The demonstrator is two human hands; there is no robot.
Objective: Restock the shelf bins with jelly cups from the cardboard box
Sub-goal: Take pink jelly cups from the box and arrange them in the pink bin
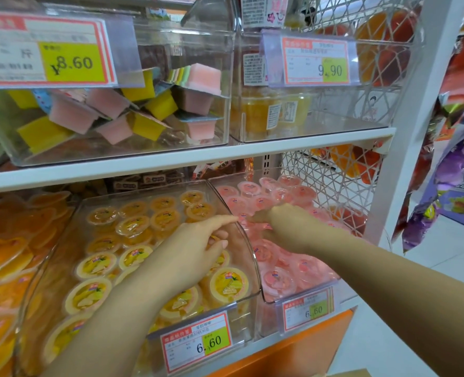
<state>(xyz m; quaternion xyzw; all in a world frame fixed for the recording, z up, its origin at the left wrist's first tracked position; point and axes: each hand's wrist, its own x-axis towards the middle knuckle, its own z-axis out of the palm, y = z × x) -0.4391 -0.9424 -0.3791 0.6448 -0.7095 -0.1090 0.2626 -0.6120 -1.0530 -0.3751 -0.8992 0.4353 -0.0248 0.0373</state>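
Left forearm (133, 303) and right forearm (388, 268) reach into two clear, curved-walled plastic bins. Left hand (198, 240), fingers half curled, lies over round, film-lidded yellow jelly cups (94, 268) at the left bin (248, 270) wall. Right hand (277, 221), blurred, dips among glossy pink jelly cups (279, 281) in the right bin (268, 308). Whether either hand grips anything cannot be told.

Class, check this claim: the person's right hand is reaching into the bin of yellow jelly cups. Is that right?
No. The head view shows the right hand reaching into the bin of pink jelly cups; the yellow jelly cups lie in the neighbouring bin, by the left hand.
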